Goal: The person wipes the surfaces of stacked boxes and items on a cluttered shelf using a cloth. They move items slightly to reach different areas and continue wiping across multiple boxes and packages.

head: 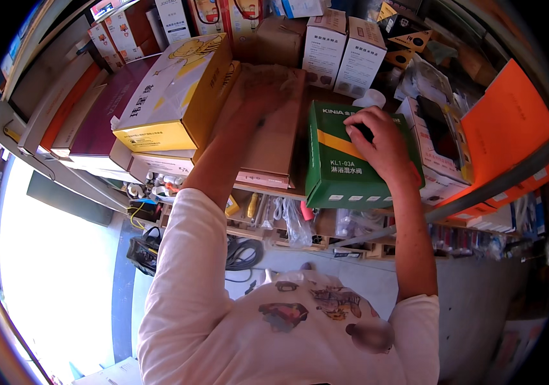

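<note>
A green cardboard box with a yellow stripe [334, 159] stands near the shelf's front edge. My right hand [380, 139] rests on its top, fingers curled and thumb near the fingertips, with no grip that I can make out. Left of it lies a long flat brown cardboard box [274, 139]. My left hand [267, 96] is over the far part of this box, blurred and in shade; whether it touches or holds anything is unclear. A yellow and white box [168, 96] sits beside my left forearm, on top of other boxes.
Two white printed boxes [325, 45] stand behind the green box. A dark phone-like object [436, 125] lies on a white box to the right, beside an orange box [508, 120]. A purple box [115, 110] lies left. Lower shelves hold bagged parts and a yellow-handled tool [252, 205]. Coiled black cable [245, 252] lies below.
</note>
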A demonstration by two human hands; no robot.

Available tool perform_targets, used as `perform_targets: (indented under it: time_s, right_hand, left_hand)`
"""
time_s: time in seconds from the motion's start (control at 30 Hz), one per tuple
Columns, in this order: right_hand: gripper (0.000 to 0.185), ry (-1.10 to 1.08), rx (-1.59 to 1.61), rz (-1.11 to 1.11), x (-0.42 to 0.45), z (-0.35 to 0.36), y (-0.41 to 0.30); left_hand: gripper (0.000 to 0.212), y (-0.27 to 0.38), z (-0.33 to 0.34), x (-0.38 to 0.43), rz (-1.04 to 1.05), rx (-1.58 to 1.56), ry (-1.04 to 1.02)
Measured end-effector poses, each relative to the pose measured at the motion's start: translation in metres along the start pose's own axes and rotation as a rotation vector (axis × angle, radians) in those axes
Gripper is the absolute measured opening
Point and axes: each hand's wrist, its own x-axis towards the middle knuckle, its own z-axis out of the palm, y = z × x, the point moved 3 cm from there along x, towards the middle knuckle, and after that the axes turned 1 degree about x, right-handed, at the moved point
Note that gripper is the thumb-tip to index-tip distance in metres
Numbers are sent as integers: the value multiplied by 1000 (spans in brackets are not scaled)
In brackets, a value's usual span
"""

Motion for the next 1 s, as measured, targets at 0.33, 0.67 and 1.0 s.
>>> perform_targets:
  time_s: [0.33,0.67,1.0]
  right_hand:
    - [13,12,12,-55,1,3,0]
    - [14,-5,-7,-24,-3,1,0]
    - [14,13,-57,14,-5,0,-8]
  left_hand:
    - [62,34,-36,-90,142,93,-61]
    - [59,29,-77,-211,271,85,77]
    - [65,-7,-54,-186,232,184,262]
